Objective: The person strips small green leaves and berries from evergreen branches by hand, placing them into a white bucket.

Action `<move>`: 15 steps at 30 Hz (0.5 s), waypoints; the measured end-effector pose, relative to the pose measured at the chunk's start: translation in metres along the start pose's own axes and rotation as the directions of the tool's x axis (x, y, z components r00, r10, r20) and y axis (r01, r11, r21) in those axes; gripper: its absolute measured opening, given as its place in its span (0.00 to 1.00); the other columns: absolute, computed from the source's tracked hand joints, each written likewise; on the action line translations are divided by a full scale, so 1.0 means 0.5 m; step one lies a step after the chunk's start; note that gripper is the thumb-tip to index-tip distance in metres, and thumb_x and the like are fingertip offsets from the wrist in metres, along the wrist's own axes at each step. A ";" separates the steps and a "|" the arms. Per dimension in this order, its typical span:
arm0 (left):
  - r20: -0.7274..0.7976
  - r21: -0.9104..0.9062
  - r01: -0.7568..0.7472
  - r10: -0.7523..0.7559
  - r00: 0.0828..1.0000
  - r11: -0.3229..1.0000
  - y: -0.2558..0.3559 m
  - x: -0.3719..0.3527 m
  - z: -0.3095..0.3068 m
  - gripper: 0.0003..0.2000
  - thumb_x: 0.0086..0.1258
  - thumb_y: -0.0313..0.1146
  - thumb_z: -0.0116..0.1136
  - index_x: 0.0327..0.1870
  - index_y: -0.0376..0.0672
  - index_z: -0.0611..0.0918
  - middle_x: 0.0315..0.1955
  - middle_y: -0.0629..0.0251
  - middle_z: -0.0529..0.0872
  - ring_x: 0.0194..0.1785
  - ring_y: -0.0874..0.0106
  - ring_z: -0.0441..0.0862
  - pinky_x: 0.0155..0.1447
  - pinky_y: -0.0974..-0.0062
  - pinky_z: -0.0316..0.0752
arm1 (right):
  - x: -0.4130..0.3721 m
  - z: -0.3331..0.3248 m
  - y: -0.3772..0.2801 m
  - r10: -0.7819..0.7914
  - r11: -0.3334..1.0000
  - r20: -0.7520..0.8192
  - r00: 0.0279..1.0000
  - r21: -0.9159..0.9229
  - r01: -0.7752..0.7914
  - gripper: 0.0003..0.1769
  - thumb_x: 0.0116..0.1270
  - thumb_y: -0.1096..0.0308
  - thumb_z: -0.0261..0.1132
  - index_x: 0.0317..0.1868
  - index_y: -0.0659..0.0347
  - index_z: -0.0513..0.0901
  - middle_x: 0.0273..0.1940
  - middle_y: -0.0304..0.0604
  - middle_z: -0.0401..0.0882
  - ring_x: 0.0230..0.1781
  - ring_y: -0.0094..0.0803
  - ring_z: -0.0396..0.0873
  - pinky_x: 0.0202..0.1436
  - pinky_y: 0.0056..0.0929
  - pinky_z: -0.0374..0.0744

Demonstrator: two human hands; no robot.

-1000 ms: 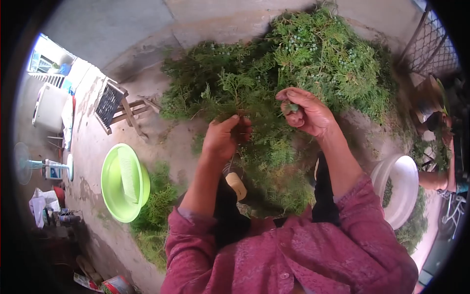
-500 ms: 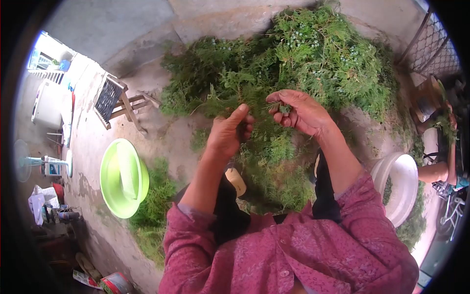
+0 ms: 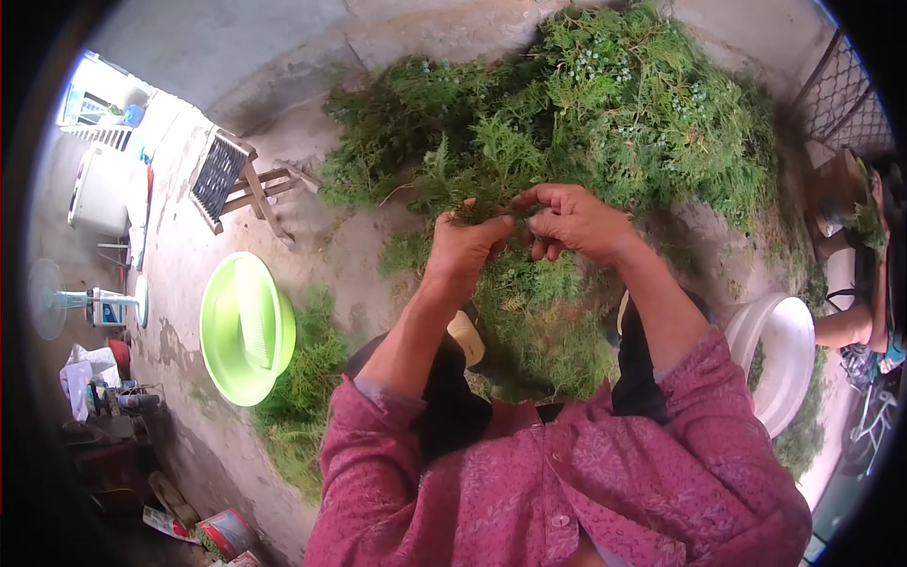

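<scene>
Under the camera, my left hand (image 3: pixel 461 248) is closed on a leafy evergreen branch (image 3: pixel 501 156), whose feathery sprays stand up beyond my fingers. My right hand (image 3: pixel 584 227) touches the same branch from the other side, thumb and forefinger pinched close to my left thumb. Its grip on the foliage is partly hidden. Just beyond both hands lies a big heap of evergreen branches (image 3: pixel 652 123) dotted with small bluish cones. Loose green sprigs (image 3: pixel 539 326) spread over the ground between my feet.
On the left stand a lime-green basin (image 3: pixel 215 331), more greenery (image 3: pixel 307 369) beside it, and a wooden stool (image 3: pixel 227 180) with a woven seat. At right are a whitish tub (image 3: pixel 794 364) and another person's arm (image 3: pixel 846 326). A concrete wall (image 3: pixel 265 57) rises behind the heap.
My hands have come together; the left moved right and the right slightly toward it. The sprig tip between my right fingers is no longer visible. The view has shifted slightly.
</scene>
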State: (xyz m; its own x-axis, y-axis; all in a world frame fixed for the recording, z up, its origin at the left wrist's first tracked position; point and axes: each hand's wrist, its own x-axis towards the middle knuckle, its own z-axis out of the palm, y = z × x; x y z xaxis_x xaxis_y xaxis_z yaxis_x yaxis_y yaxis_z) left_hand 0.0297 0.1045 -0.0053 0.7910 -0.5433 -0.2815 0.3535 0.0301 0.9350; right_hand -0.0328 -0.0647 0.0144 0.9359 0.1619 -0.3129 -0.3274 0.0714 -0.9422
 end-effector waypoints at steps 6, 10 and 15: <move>-0.061 -0.126 0.054 -0.062 0.996 0.991 0.007 0.001 -0.006 0.04 0.54 0.24 0.60 0.28 0.40 0.78 0.18 0.70 0.76 0.18 0.79 0.69 0.22 0.83 0.61 | -0.037 -0.047 -0.052 -0.040 0.984 -0.069 0.997 0.170 0.052 0.23 0.55 0.72 0.55 0.53 0.68 0.69 0.27 0.43 0.78 0.21 0.21 0.75 0.23 0.17 0.72; 0.062 -0.269 0.206 -0.197 0.979 0.941 -0.011 0.003 -0.010 0.09 0.56 0.35 0.64 0.30 0.40 0.80 0.20 0.70 0.77 0.21 0.78 0.71 0.24 0.81 0.64 | -0.054 -0.023 -0.064 -0.042 0.999 -0.148 0.988 -0.015 0.040 0.24 0.53 0.73 0.54 0.53 0.68 0.69 0.26 0.41 0.77 0.19 0.22 0.74 0.21 0.17 0.69; 0.180 -0.260 0.192 -0.148 0.972 0.946 -0.009 -0.008 0.014 0.08 0.56 0.36 0.63 0.31 0.43 0.80 0.23 0.71 0.80 0.23 0.78 0.74 0.23 0.81 0.64 | -0.007 0.005 -0.024 -0.062 0.976 -0.101 0.993 -0.214 0.039 0.23 0.54 0.73 0.52 0.54 0.68 0.68 0.22 0.37 0.74 0.17 0.21 0.72 0.19 0.17 0.67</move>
State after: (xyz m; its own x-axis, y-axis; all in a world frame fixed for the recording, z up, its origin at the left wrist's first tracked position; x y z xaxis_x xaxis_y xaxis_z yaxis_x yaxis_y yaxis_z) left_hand 0.0215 0.1007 -0.0070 0.6270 -0.6839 -0.3729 0.6160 0.1424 0.7747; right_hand -0.0328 -0.0636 0.0269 0.9628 0.0565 -0.2643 -0.2550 -0.1342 -0.9576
